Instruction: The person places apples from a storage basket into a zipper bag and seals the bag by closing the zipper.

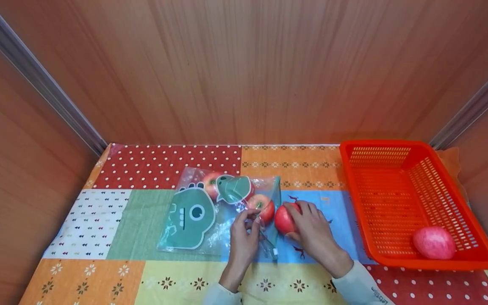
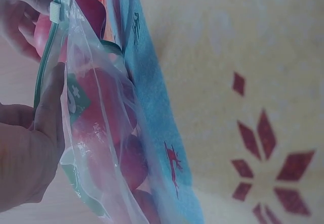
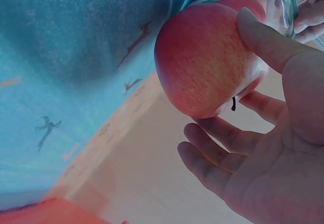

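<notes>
I've got the right hand (image 1: 314, 231) on a red apple (image 1: 284, 219): grip clamped, thumb on one side, fingertips on the other, dark stem (image 3: 234, 103) showing near the palm in the right wrist view. That apple sits right at the opening of the clear plastic bag (image 1: 223, 235), by its green edge (image 1: 277, 190); can't tell from my end whether any of it is past that edge.

Left hand (image 1: 244, 239) has its grip together on the bag's opening, thumb and fingers pinching the green strip. White slider (image 1: 275, 251) is at the near end of that strip.

Bag lies flat-ish on the cloth-covered bench (image 1: 117, 237), opening toward the right hand, big green cartoon face (image 1: 191, 224) printed on it. I count at least two apples inside: one just inside the opening (image 1: 265, 209), stem end up, and another near the far side (image 1: 210, 180). Print hides part of the contents.

To the right, well apart from the bag, I see an orange-red plastic basket (image 1: 386, 144) with one apple in its near right corner (image 1: 434, 242). Wood-grain panels (image 1: 261, 72) stand around the bench.
</notes>
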{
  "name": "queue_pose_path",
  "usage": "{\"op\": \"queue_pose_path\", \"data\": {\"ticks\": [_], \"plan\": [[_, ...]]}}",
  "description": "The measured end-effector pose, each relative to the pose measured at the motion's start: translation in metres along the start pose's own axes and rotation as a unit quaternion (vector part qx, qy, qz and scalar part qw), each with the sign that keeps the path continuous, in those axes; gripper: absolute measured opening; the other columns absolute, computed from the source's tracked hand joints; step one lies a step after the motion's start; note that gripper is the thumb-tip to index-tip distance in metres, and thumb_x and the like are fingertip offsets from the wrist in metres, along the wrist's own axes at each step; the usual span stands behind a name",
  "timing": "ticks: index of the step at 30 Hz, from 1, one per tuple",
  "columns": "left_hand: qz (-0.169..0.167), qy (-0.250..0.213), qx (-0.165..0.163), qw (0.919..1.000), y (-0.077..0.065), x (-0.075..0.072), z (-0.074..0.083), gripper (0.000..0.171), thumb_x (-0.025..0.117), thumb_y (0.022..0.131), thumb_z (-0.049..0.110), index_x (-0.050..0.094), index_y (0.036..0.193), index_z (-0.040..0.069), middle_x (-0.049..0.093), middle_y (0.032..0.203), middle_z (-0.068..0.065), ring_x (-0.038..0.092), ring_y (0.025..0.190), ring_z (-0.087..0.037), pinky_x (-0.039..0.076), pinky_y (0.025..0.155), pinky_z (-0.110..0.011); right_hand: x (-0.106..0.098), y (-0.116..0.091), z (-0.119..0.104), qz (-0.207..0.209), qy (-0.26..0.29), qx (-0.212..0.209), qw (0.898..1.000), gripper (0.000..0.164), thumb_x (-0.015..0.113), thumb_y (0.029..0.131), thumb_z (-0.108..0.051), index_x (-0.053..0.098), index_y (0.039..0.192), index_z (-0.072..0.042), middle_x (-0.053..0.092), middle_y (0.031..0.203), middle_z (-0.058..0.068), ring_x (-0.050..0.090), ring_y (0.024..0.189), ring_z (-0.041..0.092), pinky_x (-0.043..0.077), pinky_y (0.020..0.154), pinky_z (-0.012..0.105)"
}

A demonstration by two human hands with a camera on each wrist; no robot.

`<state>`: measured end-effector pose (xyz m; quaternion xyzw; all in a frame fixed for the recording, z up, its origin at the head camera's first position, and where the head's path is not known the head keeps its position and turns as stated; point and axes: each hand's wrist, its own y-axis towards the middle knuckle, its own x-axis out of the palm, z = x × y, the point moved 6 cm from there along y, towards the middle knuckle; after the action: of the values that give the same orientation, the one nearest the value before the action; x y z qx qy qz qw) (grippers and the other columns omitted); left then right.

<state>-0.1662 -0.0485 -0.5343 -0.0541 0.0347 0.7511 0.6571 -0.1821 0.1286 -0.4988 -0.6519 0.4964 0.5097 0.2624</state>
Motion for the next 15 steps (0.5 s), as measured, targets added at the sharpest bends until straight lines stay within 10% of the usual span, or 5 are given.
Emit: {"op": "queue_pose_path", "data": {"ticks": [15], "plan": [[-0.002,0.005,0.021,0.9998,0.0003,-0.0001,0.0008,0.022,0.064,0.103,0.001,0.067,0.124,0.004,0.064,0.106,-0.01,0.07,0.081,-0.033,0.062,0.065,-0.026,0.0087,0.0058,-0.006,0.021,0.008,-0.007,1.0,0.079,0.097,0.075,-0.017,0.059,0.144,-0.007,0.056,0.139,0.022,0.053,0.128,0.04,0.056,0.101,0.058]]}}
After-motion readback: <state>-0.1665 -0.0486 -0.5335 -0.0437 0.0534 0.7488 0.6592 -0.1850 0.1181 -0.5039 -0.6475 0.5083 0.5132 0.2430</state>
